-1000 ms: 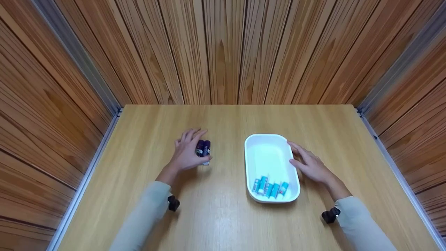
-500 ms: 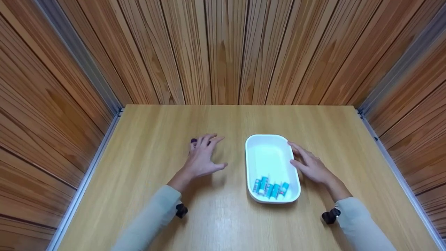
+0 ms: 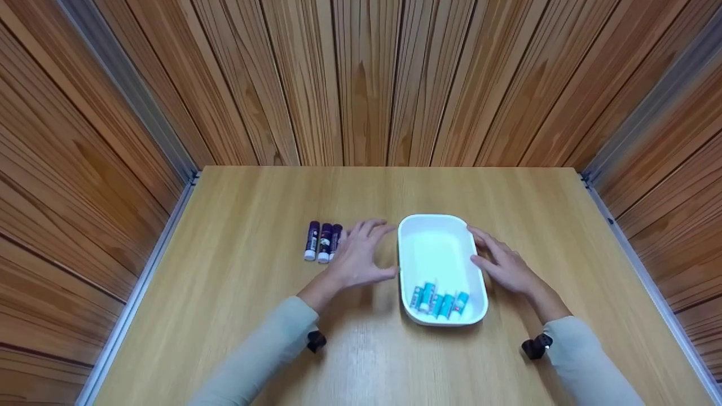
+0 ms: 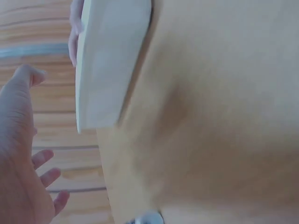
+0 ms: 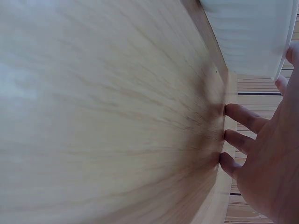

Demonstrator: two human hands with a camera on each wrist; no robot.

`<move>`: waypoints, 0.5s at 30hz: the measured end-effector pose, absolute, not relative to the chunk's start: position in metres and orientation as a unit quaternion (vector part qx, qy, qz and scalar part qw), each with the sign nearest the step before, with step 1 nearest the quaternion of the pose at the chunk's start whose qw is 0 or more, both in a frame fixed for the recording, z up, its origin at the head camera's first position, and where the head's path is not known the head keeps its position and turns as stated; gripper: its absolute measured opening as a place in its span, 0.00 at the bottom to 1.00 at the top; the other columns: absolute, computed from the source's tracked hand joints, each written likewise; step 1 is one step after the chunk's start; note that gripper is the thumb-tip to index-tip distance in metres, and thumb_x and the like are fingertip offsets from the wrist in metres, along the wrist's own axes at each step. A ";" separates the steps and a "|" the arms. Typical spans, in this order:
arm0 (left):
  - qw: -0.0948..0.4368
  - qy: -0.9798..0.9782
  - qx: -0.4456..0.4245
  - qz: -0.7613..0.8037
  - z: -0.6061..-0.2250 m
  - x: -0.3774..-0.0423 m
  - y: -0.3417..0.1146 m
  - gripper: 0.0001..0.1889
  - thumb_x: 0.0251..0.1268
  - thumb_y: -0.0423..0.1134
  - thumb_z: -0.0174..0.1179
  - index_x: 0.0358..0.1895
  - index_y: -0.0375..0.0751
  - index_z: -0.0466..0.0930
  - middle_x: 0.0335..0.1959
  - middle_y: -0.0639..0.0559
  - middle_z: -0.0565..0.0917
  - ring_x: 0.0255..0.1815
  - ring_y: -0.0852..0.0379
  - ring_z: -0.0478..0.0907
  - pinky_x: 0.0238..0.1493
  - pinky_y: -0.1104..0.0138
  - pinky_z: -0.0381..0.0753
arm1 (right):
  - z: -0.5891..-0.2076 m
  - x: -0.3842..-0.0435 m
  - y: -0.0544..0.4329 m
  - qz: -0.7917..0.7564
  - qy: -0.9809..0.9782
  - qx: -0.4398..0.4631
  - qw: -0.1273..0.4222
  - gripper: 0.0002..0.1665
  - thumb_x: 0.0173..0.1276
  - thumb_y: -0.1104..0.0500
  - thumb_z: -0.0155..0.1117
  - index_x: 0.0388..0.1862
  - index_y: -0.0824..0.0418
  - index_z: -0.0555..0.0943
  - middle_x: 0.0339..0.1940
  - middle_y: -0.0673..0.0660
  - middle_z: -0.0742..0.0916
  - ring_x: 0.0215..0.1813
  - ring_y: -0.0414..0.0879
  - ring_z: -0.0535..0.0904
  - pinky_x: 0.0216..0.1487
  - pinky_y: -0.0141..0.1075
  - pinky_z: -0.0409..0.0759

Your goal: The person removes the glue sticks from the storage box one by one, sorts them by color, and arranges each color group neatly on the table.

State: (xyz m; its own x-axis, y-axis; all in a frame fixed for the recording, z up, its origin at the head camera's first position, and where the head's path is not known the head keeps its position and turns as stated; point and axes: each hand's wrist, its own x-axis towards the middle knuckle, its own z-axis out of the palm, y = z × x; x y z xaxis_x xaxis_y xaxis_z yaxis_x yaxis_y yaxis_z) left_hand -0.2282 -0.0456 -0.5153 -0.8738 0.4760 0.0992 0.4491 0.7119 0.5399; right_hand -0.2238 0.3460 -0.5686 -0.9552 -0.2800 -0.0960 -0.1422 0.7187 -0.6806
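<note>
My left hand (image 3: 359,260) hovers just left of the white tray (image 3: 435,242), fingers spread and holding nothing; whether it touches the rim I cannot tell. Beside its wrist side lie three dark purple glue sticks with white ends (image 3: 325,243), in a row on the table, the rightmost partly behind the hand. My right hand (image 3: 506,266) rests its thumb and a forefinger against the tray's right rim. In the right wrist view its other fingers (image 5: 240,140) reach down to the tabletop. Several small turquoise-and-white sticks (image 3: 437,304) lie at the tray's near end.
The wooden table (image 3: 254,203) is bounded by a plank wall (image 3: 364,84) at the back and plank walls at both sides, with grey metal rails (image 3: 138,282) along the edges. A dark wrist camera (image 3: 316,341) sticks out under the left sleeve.
My left hand has left the purple glue sticks and moved right to the tray's left side, uncovering all three sticks. My right hand and the tray have stayed in place.
</note>
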 end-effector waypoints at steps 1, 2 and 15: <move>0.026 0.924 0.255 0.285 -0.514 -0.227 -0.041 0.48 0.65 0.65 0.74 0.87 0.59 0.68 0.89 0.47 0.69 0.89 0.39 0.66 0.85 0.34 0.67 | -0.568 -0.224 0.346 -0.359 0.921 -0.114 0.098 0.43 0.91 0.42 0.56 0.96 0.41 0.52 0.91 0.69 0.70 0.92 0.77 0.57 0.82 0.88 0.44; 0.029 0.923 0.259 0.284 -0.512 -0.226 -0.036 0.48 0.65 0.66 0.74 0.87 0.60 0.68 0.88 0.47 0.70 0.88 0.40 0.67 0.84 0.36 0.68 | -0.568 -0.224 0.346 -0.361 0.921 -0.112 0.100 0.43 0.91 0.41 0.56 0.96 0.40 0.52 0.91 0.69 0.70 0.92 0.76 0.57 0.82 0.88 0.44; 0.076 0.908 0.253 0.326 -0.491 -0.203 0.014 0.42 0.65 0.66 0.75 0.82 0.63 0.75 0.83 0.52 0.76 0.83 0.48 0.74 0.81 0.48 0.79 | -0.569 -0.222 0.348 -0.364 0.918 -0.119 0.100 0.44 0.91 0.39 0.56 0.96 0.41 0.51 0.92 0.67 0.69 0.93 0.75 0.55 0.85 0.87 0.45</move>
State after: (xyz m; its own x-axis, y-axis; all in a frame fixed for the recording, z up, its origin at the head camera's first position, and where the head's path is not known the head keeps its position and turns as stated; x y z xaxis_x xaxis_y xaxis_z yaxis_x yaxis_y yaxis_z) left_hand -0.2032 0.0141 -0.4909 -0.8608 0.5082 0.0271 0.4095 0.6599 0.6299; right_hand -0.2217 0.3484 -0.5688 -0.9517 -0.2915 -0.0968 -0.1457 0.7060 -0.6930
